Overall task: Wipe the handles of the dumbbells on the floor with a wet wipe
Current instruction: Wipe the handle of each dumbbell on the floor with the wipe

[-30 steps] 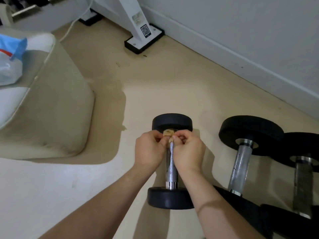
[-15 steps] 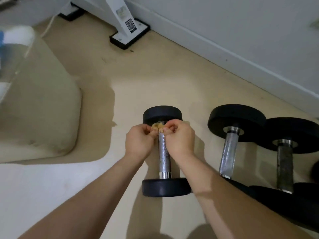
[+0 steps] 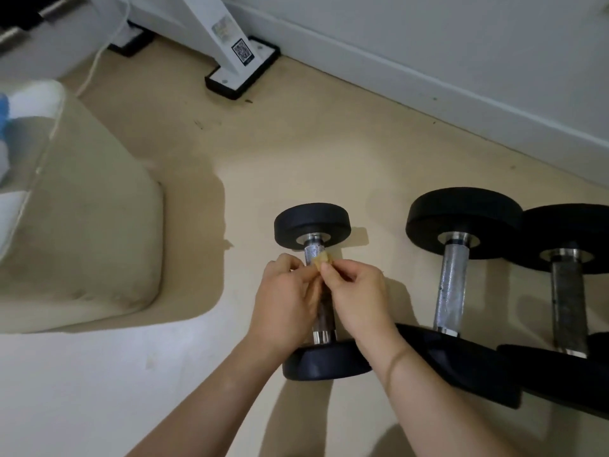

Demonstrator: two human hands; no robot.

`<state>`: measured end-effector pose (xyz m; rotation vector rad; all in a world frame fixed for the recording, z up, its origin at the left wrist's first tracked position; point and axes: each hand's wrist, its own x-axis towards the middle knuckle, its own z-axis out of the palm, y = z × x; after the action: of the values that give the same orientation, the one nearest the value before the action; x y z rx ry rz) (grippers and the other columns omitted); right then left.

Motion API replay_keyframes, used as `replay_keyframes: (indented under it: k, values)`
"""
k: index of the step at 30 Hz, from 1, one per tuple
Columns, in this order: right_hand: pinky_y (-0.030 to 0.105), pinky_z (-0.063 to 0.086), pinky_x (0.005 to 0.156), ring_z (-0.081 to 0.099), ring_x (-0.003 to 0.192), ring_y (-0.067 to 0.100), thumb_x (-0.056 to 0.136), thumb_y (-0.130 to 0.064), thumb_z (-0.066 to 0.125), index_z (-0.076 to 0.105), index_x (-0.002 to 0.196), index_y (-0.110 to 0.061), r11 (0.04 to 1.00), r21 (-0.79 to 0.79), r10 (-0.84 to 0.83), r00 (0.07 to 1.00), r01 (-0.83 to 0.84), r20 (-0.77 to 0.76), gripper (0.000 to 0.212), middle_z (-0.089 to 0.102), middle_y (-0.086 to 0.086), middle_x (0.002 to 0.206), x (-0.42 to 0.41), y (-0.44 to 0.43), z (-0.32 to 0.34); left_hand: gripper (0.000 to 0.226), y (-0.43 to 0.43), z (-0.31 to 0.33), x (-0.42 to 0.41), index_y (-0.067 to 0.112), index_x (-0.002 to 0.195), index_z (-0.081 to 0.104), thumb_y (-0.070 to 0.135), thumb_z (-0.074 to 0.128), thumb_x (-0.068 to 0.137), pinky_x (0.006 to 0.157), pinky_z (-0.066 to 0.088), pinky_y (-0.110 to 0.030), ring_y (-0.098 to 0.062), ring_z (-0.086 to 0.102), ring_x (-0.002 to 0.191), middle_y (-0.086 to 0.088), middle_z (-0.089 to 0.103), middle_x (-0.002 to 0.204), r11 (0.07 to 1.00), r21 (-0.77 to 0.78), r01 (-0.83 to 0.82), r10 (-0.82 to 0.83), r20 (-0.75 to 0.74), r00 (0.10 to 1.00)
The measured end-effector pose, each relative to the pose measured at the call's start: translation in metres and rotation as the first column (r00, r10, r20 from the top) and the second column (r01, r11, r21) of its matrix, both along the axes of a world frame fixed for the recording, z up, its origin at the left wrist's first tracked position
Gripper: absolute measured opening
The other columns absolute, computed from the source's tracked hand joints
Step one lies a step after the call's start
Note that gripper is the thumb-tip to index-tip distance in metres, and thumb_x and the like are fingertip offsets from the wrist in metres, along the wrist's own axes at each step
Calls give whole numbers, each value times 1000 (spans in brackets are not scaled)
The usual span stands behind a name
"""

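Three black dumbbells with knurled metal handles lie side by side on the beige floor. The small left dumbbell (image 3: 313,222) lies under my hands. My left hand (image 3: 283,301) and my right hand (image 3: 356,298) meet over its handle (image 3: 313,252) and pinch a small crumpled, yellowish wet wipe (image 3: 322,259) between their fingertips, right against the handle's upper part. The handle's middle is hidden behind my hands. The middle dumbbell (image 3: 451,275) and the right dumbbell (image 3: 566,291) lie untouched to the right.
A beige cushion or pouf (image 3: 82,232) stands at the left with a blue and white item on top. A white machine leg with a black foot plate (image 3: 240,74) and a white cable stand at the back. The wall's baseboard (image 3: 461,103) runs diagonally behind the dumbbells.
My hands have slid down the handle from its top end, baring the upper part of the handle. The view has shifted slightly.
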<state>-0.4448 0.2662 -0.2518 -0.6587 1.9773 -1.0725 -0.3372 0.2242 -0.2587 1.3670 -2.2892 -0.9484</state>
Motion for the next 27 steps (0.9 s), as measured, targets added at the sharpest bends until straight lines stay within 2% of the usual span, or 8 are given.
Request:
replay_keyframes:
  k: [2, 4, 8, 11, 14, 20, 24, 27]
  values:
    - [27, 52, 67, 65, 72, 13, 86, -22, 65, 74, 81, -21, 999, -13, -32, 984, 30, -178, 11, 71, -5, 73, 3, -14, 1, 29, 6, 6, 3, 27, 119, 63, 19, 52, 93, 75, 39, -25, -18, 44, 89, 2, 48, 89, 999, 16, 49, -49, 17, 999]
    - [27, 51, 66, 65, 72, 16, 84, -16, 64, 72, 80, -19, 999, -5, -50, 967, 50, -249, 10, 71, -2, 75, 4, -34, 1, 36, 17, 13, 12, 30, 127, 53, 29, 53, 91, 80, 41, -24, -16, 45, 95, 5, 49, 95, 996, 38, 80, -80, 20, 997]
    - [33, 53, 74, 65, 78, 19, 83, -8, 61, 71, 87, -18, 998, -8, 57, 946, -63, -320, 15, 72, 0, 83, 9, -44, -8, 53, 53, 18, 45, 41, 120, 51, 66, 51, 73, 87, 43, -27, -8, 43, 101, 14, 46, 105, 985, 146, 95, -106, 71, 992]
    - [28, 54, 74, 64, 76, 11, 82, -5, 62, 72, 85, -24, 969, 43, 245, 921, -243, -302, 22, 70, -8, 84, 14, -25, -5, 40, 68, 9, 67, 49, 108, 58, 68, 51, 73, 84, 47, -35, -10, 44, 106, 16, 47, 110, 992, 125, 14, -17, 24, 1000]
    - [17, 50, 70, 60, 68, 0, 80, -9, 68, 70, 74, -29, 918, 122, 398, 878, -378, -267, 21, 66, -15, 75, 21, -2, 0, 34, 74, 9, 81, 57, 111, 54, 62, 45, 79, 97, 41, -26, -1, 38, 123, 18, 40, 129, 968, 249, -44, 70, -98, 993]
    - [35, 55, 74, 63, 80, 18, 85, -5, 61, 73, 97, -22, 949, -27, 271, 853, -315, -446, 24, 69, -2, 91, 34, -48, -2, 53, 70, 11, 91, 55, 125, 30, 68, 40, 76, 111, 30, -28, -1, 26, 136, 19, 25, 145, 924, 371, -96, 132, -72, 989]
    - [31, 55, 77, 63, 77, 10, 81, -9, 68, 75, 82, -25, 875, 100, 480, 818, -474, -319, 17, 68, -10, 85, 45, -16, 5, 75, 66, 6, 102, 50, 134, 22, 67, 58, 70, 98, 46, -32, -8, 54, 113, 2, 47, 135, 891, 422, -168, 212, -61, 975]
    - [26, 55, 75, 64, 71, 7, 78, -11, 69, 74, 72, -28, 770, 211, 636, 748, -602, -187, 19, 65, -16, 71, 47, 10, 18, 81, 66, 2, 104, 52, 135, 20, 60, 65, 68, 98, 47, -35, -10, 58, 110, -9, 57, 126, 852, 481, -205, 287, -104, 952]
